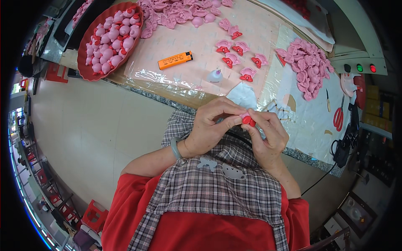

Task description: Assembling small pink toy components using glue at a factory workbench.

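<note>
Fingers (229, 121) pinch a pink piece (244, 115), red lobes (247, 120) bodyward, long axis unclear.

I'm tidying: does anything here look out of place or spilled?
Possibly the orange, black-ended rectangular block, apparently a lighter: it lies slantwise between the red, scalloped bowl and small pink-and-red pieces, resembling neither. No spill shows.

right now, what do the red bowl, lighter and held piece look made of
Bowl: probably matt plastic, from its even red and wavy rim. Lighter: likely smooth plastic, from its crisp orange body. Held piece: perhaps plastic or rubber; smooth pink and shiny red, partly hidden.
</note>
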The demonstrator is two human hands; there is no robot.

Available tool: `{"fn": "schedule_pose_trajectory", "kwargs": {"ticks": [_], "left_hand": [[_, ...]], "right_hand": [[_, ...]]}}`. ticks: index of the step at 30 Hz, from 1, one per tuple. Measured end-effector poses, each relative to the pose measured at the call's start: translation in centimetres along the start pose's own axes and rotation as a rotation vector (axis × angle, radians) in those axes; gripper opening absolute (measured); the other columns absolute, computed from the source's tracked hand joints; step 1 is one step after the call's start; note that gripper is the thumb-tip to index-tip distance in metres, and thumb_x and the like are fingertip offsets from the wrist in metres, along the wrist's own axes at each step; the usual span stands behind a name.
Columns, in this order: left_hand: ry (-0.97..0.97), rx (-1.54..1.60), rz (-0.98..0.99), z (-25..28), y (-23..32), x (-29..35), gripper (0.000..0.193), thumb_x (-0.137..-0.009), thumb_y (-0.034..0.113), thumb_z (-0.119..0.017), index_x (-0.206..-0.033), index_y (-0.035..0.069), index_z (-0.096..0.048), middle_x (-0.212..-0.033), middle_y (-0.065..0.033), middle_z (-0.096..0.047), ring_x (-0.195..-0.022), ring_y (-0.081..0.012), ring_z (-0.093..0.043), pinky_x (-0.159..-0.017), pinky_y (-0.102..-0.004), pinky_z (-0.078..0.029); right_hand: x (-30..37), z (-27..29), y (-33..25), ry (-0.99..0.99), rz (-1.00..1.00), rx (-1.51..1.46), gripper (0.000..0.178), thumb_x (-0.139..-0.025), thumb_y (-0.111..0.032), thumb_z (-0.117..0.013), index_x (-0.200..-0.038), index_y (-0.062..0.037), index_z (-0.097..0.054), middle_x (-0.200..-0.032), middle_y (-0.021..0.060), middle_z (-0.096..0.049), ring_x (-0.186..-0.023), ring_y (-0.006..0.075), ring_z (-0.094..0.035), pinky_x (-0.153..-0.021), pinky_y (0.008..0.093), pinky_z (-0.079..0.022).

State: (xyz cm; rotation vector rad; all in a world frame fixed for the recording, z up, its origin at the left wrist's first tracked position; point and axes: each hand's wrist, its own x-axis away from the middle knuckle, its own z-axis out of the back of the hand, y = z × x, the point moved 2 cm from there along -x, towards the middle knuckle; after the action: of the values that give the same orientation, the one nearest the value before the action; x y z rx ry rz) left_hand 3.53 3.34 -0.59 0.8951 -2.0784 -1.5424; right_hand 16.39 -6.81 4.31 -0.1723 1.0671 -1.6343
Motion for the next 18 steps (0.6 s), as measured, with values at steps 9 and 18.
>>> {"fn": "schedule_pose_trajectory", "kwargs": {"ticks": [9,18], "left_hand": [[-0.023,-0.098,-0.063,-0.05,1.01,-0.44,0.016,-0.089,0.004,-0.07,-0.105,0.004,-0.071,-0.104,-0.0092,-0.066,-0.092,-0.0153,-0.067,-0.079,-0.0262,-0.057],[-0.042,-0.125,-0.06,-0.09,0.82,-0.44,0.018,-0.088,0.002,-0.07,-0.106,0.002,-0.07,-0.106,-0.0101,-0.066,-0.094,-0.0164,-0.068,-0.081,-0.0268,-0.057]], "right_hand": [[-0.38,0.46,0.57,-0.05,-0.073,-0.091,0.041,-0.072,0.007,-0.077,-0.112,-0.0027,-0.072,-0.096,0.0117,-0.068,-0.081,0.0179,-0.069,-0.067,0.0267,-0.058],[-0.4,0.81,0.46,-0.036,-0.064,-0.073,0.041,-0.072,0.007,-0.077,-0.112,-0.0025,-0.072,-0.095,0.0116,-0.068,-0.08,0.018,-0.069,-0.067,0.0272,-0.058]]}}
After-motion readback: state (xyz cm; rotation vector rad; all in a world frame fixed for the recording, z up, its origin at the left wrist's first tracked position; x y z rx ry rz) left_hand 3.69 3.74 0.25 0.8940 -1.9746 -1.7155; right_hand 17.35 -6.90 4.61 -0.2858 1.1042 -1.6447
